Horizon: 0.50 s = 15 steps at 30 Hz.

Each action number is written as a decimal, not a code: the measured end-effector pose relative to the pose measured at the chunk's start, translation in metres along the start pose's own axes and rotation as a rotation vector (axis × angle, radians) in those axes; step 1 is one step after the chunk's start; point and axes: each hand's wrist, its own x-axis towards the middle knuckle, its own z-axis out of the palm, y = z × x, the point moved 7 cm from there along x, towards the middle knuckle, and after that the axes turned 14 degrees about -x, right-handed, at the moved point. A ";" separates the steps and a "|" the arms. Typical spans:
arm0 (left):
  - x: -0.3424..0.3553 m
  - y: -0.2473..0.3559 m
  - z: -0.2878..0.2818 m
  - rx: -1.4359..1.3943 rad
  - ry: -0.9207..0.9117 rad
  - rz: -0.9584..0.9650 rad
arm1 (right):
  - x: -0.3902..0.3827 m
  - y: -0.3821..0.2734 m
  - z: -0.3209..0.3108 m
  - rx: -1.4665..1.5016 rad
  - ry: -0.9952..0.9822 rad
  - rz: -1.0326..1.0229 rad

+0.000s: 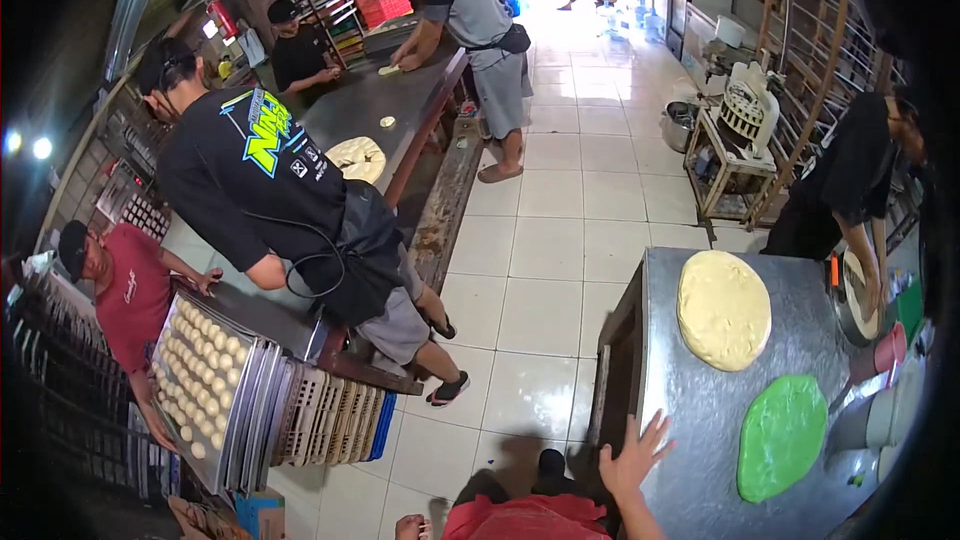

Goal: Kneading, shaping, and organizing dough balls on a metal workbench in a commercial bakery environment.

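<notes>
My right hand [634,458] is open with its fingers spread, at the left edge of a metal-topped table [690,410]; I cannot tell whether it touches the top. It holds nothing. On that table, beyond the hand, lies a large flat slab of pale yellow dough [724,310]. Nearer and to the right is a bright green slab of dough [783,437]. My left hand [412,528] shows only in part at the lower edge, beside my red shirt, away from any table. Its fingers are too cut off to read.
A co-worker at right reaches into a round pan [858,300]. To the left, a person in red touches stacked trays of dough balls [200,380] above plastic crates [325,418]. Others work at a long table [425,105]. A machine [745,115] stands on a wooden stand behind.
</notes>
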 end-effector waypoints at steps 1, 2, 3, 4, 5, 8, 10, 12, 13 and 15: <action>0.000 -0.001 0.009 0.010 -0.001 -0.019 | 0.013 -0.008 0.001 0.039 0.024 -0.087; 0.001 0.000 0.017 0.020 -0.001 -0.038 | 0.027 -0.014 0.004 0.111 0.060 -0.139; 0.002 0.003 0.025 0.031 -0.003 -0.056 | 0.044 -0.023 0.007 0.184 0.096 -0.191; 0.005 0.005 0.035 0.040 -0.002 -0.074 | 0.061 -0.031 0.012 0.182 0.093 -0.200; 0.008 0.007 0.044 0.048 -0.004 -0.091 | 0.079 -0.047 0.013 0.230 0.099 -0.248; 0.027 0.023 0.074 0.064 -0.006 -0.141 | 0.141 -0.102 0.011 0.664 -0.093 -0.336; 0.040 0.040 0.096 0.071 -0.015 -0.171 | 0.180 -0.139 -0.005 0.624 -0.022 -0.410; 0.060 0.071 0.123 0.070 -0.026 -0.190 | 0.216 -0.164 -0.012 0.579 0.048 -0.477; 0.080 0.105 0.144 0.052 -0.071 -0.100 | 0.237 -0.171 -0.006 0.619 -0.051 -0.470; 0.116 0.191 0.191 0.006 -0.152 0.075 | 0.276 -0.191 0.005 0.695 -0.260 -0.457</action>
